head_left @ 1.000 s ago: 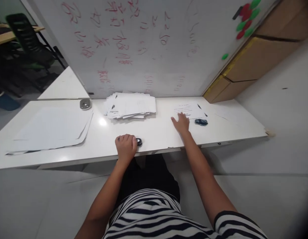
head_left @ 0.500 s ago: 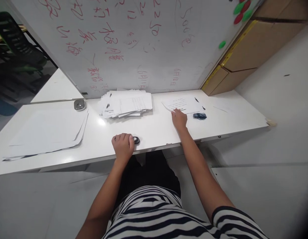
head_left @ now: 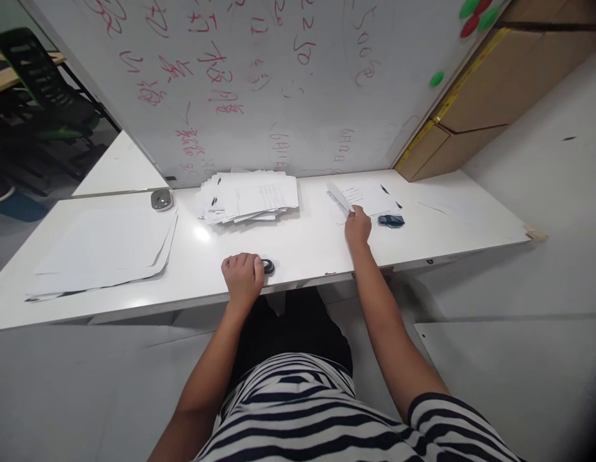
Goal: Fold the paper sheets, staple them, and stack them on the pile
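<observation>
My left hand (head_left: 243,277) rests at the table's front edge, its fingers closed around a small black object with a rounded end (head_left: 268,265). Most of that object is hidden under the hand, so its kind cannot be told. Farther right, my right hand (head_left: 358,226) is closed on the edge of a white paper sheet (head_left: 341,197), which stands tilted up. Beneath it lie printed papers (head_left: 369,196) with dark marks at their right corners. A dark blue crumpled-looking item (head_left: 391,221) sits just right of my right hand.
A thick, uneven stack of papers (head_left: 266,196) lies at the back middle of the white table (head_left: 307,247). Large sheets (head_left: 105,247) and a grey rounded device (head_left: 161,200) are at the left. Behind stand a whiteboard (head_left: 317,109) with red writing and cardboard boxes (head_left: 475,90).
The sheet's edge in my right hand has risen and is tilted up more, and that hand has shifted slightly right. My left hand keeps its grip. The whole view has shifted a little.
</observation>
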Demonstrator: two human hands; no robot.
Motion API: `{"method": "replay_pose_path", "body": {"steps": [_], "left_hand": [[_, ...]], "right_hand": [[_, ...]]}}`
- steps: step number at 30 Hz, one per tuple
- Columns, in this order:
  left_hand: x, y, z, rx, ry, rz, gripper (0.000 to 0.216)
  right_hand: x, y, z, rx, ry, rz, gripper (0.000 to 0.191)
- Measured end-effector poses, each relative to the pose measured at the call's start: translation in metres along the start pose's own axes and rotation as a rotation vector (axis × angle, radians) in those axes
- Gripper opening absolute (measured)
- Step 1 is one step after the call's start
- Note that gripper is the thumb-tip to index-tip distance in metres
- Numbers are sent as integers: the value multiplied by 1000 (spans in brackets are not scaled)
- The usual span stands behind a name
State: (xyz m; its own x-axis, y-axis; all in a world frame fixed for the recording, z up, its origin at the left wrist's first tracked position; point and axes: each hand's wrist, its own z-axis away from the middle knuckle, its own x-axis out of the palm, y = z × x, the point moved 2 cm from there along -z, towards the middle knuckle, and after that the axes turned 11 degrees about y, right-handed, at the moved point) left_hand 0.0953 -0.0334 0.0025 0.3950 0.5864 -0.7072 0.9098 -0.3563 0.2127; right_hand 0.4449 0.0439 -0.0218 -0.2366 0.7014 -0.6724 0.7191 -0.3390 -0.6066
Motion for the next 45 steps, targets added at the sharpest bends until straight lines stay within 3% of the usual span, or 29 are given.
{"method": "replay_pose_path", "body": {"steps": [11,16,25,30,34,36,38,41,43,45], "left_hand": [[0,0,2,-18,3,12,25],[1,0,2,-15,17,2,25],[0,1,1,-9,2,-13,24],[-4,3,3,-25,26,-4,25],[-4,-2,3,-105,84,-21,25],[-2,-9,0,-190,101,-49,27],[-2,-18,-5,-272,93,-60,28],[-6,-25,-11,-318,106,-8,24],[-17,-21,-8,-333,205,27,21],[-33,-13,5,-362,315,92,21]], "right_hand": [[5,16,-6,72,49,-254,44],[2,17,-8,115,165,-263,43],[-6,10,-5,145,216,-303,35],[-22,-10,5,105,302,-316,42],[-50,-31,44,58,364,-364,48],[-66,-37,76,-50,381,-371,45],[-78,-43,113,-372,335,-393,33],[-85,-52,170,-864,134,-430,27],[-83,-55,200,-957,49,-440,38],[-81,-57,222,-924,33,-460,45]]}}
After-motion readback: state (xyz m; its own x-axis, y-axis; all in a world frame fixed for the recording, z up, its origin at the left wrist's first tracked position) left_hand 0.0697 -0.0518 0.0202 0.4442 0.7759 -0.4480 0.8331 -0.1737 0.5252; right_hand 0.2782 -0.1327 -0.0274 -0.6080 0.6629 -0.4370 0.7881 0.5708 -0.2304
